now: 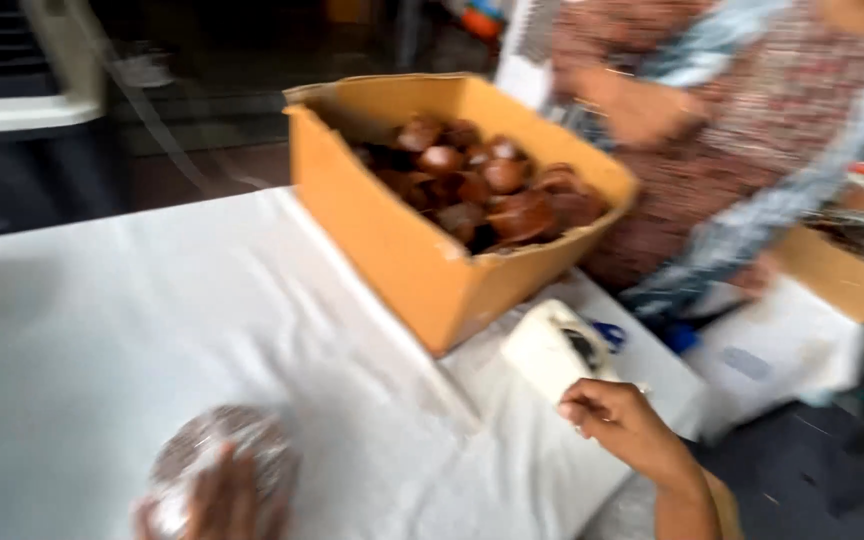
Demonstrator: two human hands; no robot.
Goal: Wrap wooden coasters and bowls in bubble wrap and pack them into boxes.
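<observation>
My left hand (214, 503) rests at the bottom edge on a round object wrapped in clear bubble film (220, 455), which lies on the white-covered table (152, 320). My right hand (624, 422) is curled, knuckles up, touching a white roll of material (550, 348) at the table's right edge. Whether it grips the roll is unclear because of blur. A tilted open cardboard box (407, 245) behind the roll holds several brown bowl-like clay pieces (492, 190).
Another person in a patterned garment (752, 130) stands behind the box at the right. A second cardboard box (842, 275) and a white flat package (777, 350) lie at the far right. A blue item (609, 333) sits beside the roll.
</observation>
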